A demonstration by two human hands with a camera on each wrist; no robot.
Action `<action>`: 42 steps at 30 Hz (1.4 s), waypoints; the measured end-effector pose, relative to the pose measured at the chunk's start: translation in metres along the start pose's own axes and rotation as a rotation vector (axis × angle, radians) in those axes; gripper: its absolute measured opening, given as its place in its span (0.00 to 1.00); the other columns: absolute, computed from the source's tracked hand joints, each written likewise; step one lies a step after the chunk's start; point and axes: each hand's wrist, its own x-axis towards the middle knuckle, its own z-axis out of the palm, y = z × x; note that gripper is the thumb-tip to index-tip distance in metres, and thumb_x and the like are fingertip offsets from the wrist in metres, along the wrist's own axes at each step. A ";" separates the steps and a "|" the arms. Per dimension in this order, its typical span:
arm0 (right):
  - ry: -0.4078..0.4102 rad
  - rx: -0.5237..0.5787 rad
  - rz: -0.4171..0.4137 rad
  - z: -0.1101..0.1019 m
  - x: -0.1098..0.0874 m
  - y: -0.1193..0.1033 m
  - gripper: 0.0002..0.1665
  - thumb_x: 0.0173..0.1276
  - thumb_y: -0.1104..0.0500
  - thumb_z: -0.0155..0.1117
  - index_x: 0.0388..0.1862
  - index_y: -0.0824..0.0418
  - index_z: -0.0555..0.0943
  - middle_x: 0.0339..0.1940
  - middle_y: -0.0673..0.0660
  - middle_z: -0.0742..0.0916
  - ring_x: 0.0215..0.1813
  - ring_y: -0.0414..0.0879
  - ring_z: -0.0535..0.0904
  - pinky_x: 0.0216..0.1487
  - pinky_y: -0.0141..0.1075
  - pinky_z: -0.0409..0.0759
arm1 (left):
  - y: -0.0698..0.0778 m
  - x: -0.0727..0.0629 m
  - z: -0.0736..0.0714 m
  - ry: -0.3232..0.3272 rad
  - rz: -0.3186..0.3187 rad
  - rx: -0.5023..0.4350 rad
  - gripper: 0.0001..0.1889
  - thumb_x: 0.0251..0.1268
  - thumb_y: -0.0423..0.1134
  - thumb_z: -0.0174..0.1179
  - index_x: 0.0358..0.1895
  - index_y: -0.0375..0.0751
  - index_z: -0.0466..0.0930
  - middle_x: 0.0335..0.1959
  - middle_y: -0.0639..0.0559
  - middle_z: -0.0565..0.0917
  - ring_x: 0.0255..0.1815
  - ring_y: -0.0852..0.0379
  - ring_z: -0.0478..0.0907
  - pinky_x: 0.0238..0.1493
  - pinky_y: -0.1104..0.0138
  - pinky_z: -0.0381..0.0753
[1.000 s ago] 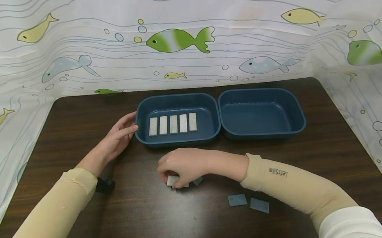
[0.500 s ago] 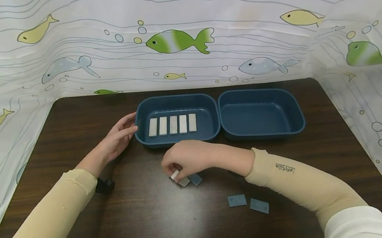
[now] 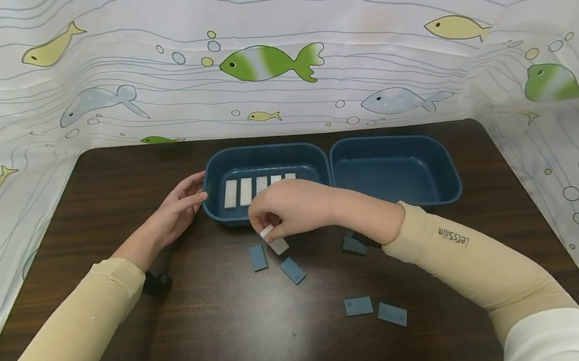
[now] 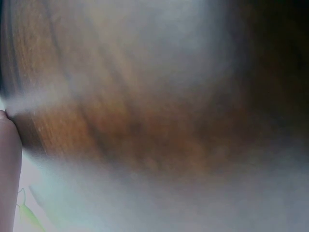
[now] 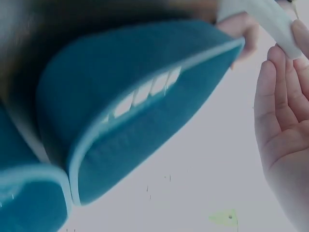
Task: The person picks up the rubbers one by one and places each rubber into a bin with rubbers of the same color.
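My right hand pinches a white rectangular tile between thumb and fingertips, just above the near rim of the left blue bin. In the right wrist view, the white tile slants across the fingertips; a second pale edge shows beside it. Several white tiles stand in a row inside this bin, some partly hidden behind my right hand. My left hand rests against the bin's left end, thumb at the rim and fingers along the outside. The left wrist view holds mostly blurred table, with a finger at its edge.
A second blue bin adjoins the first on the right. Flat blue-grey tiles lie on the dark table: one tile near my right hand, another tile beside it, several farther right. A small black object sits under my left wrist.
My right hand has lifted the white tile from the table and moved it up towards the left bin, uncovering blue-grey tiles. My left hand has stayed at the bin's end.
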 end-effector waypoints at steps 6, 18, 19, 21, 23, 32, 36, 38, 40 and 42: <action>0.064 0.006 0.037 -0.025 -0.006 0.011 0.07 0.70 0.57 0.77 0.43 0.54 0.87 0.38 0.49 0.88 0.40 0.42 0.80 0.47 0.34 0.80 | -0.001 -0.001 0.000 -0.002 0.010 -0.004 0.35 0.83 0.36 0.52 0.85 0.38 0.47 0.71 0.61 0.69 0.72 0.67 0.67 0.72 0.76 0.66; 0.185 0.066 0.160 -0.052 -0.018 0.048 0.06 0.71 0.59 0.76 0.44 0.57 0.88 0.42 0.54 0.89 0.43 0.47 0.82 0.50 0.39 0.82 | -0.002 0.000 -0.001 0.005 -0.001 0.009 0.36 0.84 0.37 0.52 0.86 0.39 0.47 0.74 0.58 0.66 0.74 0.65 0.65 0.75 0.74 0.65; 0.190 0.072 0.168 -0.054 -0.019 0.051 0.06 0.71 0.59 0.76 0.44 0.58 0.88 0.42 0.54 0.89 0.43 0.47 0.82 0.50 0.39 0.83 | -0.002 0.000 -0.001 0.005 -0.002 0.010 0.35 0.84 0.37 0.52 0.86 0.39 0.47 0.75 0.58 0.66 0.74 0.65 0.65 0.74 0.75 0.65; 0.199 0.084 0.190 -0.056 -0.020 0.058 0.06 0.72 0.60 0.75 0.44 0.58 0.88 0.41 0.54 0.89 0.43 0.47 0.82 0.50 0.39 0.82 | -0.002 0.000 -0.001 0.001 -0.001 0.012 0.35 0.84 0.37 0.52 0.86 0.40 0.47 0.76 0.56 0.65 0.75 0.65 0.64 0.74 0.75 0.65; 0.210 0.088 0.203 -0.057 -0.021 0.065 0.05 0.72 0.60 0.75 0.43 0.58 0.87 0.40 0.55 0.89 0.43 0.48 0.82 0.50 0.40 0.82 | -0.003 0.000 -0.001 -0.002 0.001 0.013 0.35 0.84 0.37 0.52 0.86 0.40 0.47 0.77 0.56 0.65 0.75 0.65 0.64 0.74 0.75 0.65; 0.252 0.079 0.248 -0.062 -0.026 0.093 0.06 0.71 0.62 0.75 0.44 0.62 0.88 0.41 0.59 0.90 0.44 0.51 0.84 0.52 0.43 0.84 | -0.002 0.001 -0.002 0.009 -0.012 0.021 0.34 0.84 0.37 0.51 0.85 0.41 0.49 0.79 0.53 0.63 0.77 0.62 0.62 0.80 0.71 0.62; 0.262 0.093 0.273 -0.060 -0.026 0.104 0.06 0.71 0.62 0.75 0.44 0.62 0.88 0.41 0.59 0.91 0.45 0.51 0.84 0.54 0.43 0.84 | -0.002 0.001 -0.002 0.008 -0.001 0.014 0.34 0.84 0.37 0.52 0.85 0.41 0.49 0.78 0.54 0.64 0.76 0.63 0.63 0.78 0.72 0.63; 0.260 0.103 0.288 -0.059 -0.026 0.108 0.06 0.71 0.62 0.75 0.44 0.63 0.89 0.41 0.59 0.91 0.45 0.51 0.84 0.54 0.44 0.85 | -0.003 0.001 -0.002 0.009 0.000 0.012 0.34 0.84 0.37 0.52 0.85 0.41 0.49 0.78 0.55 0.64 0.76 0.63 0.63 0.78 0.72 0.63; 0.253 0.103 0.305 -0.057 -0.026 0.112 0.06 0.72 0.61 0.74 0.44 0.63 0.89 0.41 0.59 0.91 0.45 0.51 0.85 0.54 0.44 0.85 | -0.003 0.002 -0.001 0.010 0.003 0.007 0.34 0.84 0.37 0.52 0.85 0.41 0.50 0.78 0.55 0.64 0.76 0.62 0.63 0.78 0.72 0.63; 0.246 0.106 0.321 -0.055 -0.026 0.116 0.07 0.72 0.61 0.74 0.44 0.63 0.89 0.42 0.60 0.91 0.45 0.51 0.86 0.54 0.45 0.85 | -0.003 0.001 -0.001 0.010 0.002 0.008 0.34 0.84 0.37 0.52 0.85 0.41 0.50 0.77 0.55 0.65 0.76 0.63 0.63 0.78 0.72 0.63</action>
